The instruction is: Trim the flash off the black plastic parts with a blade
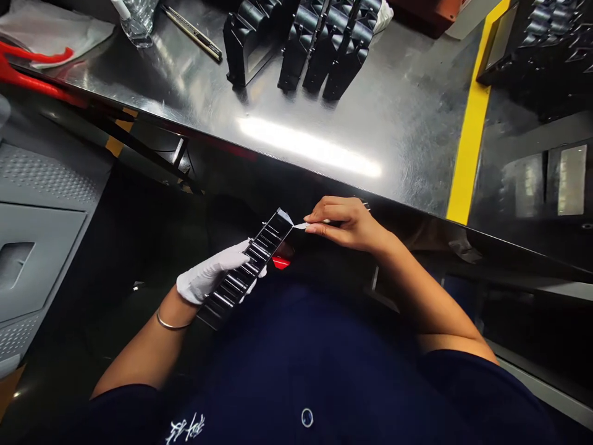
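Left hand (215, 269), white-gloved: gripping long black ribbed plastic part (236, 282), which slants up toward right hand | Right hand (347, 224), bare: pinching slim pale pointed blade (300, 226), tip at part's far corner | Beyond both hands: shiny steel table (407, 136), upright black moulded housings (345, 55) on it

On the table (407, 123), a utility knife (192, 32) lay left of a row of parts (299, 49); tape (467, 148) ran to their right, with more parts (551, 28) beyond. Before the table's near edge, the left hand (215, 272) held a piece (238, 278), its upper end just beside the blade (299, 226) in the right hand (343, 219).
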